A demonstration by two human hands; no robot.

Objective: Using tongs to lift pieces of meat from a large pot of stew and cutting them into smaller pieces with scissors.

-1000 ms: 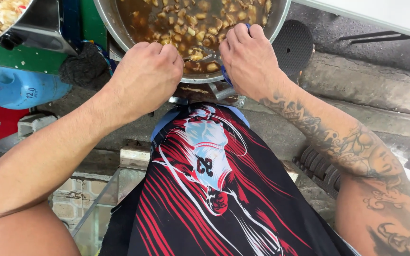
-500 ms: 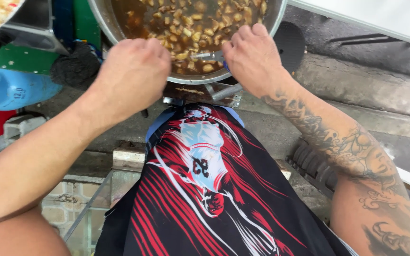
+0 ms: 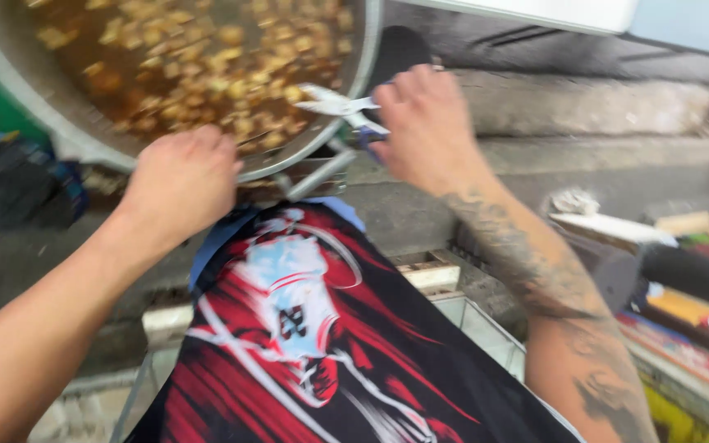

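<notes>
A big metal pan [image 3: 364, 57] of brown stew with pale chunks fills the upper left of the head view. My right hand [image 3: 424, 123] is shut on a pair of scissors [image 3: 338, 105], whose blades reach over the pan's near rim above the stew. My left hand [image 3: 182, 184] sits with curled fingers against the rim's lower edge; what it grips is hidden. My black and red printed garment [image 3: 305, 353] fills the bottom middle. The whole frame is motion-blurred.
A metal burner support [image 3: 322, 172] shows under the pan. A grey concrete ledge [image 3: 584, 107] runs right of it. A cluttered shelf of coloured items [image 3: 691, 287] lies at the right, and a glass-topped case [image 3: 486, 328] sits below.
The view has swung right, so the pan sits further left in the frame. My right hand has lifted slightly along the rim and the scissors now show plainly. My left hand stays at the rim.
</notes>
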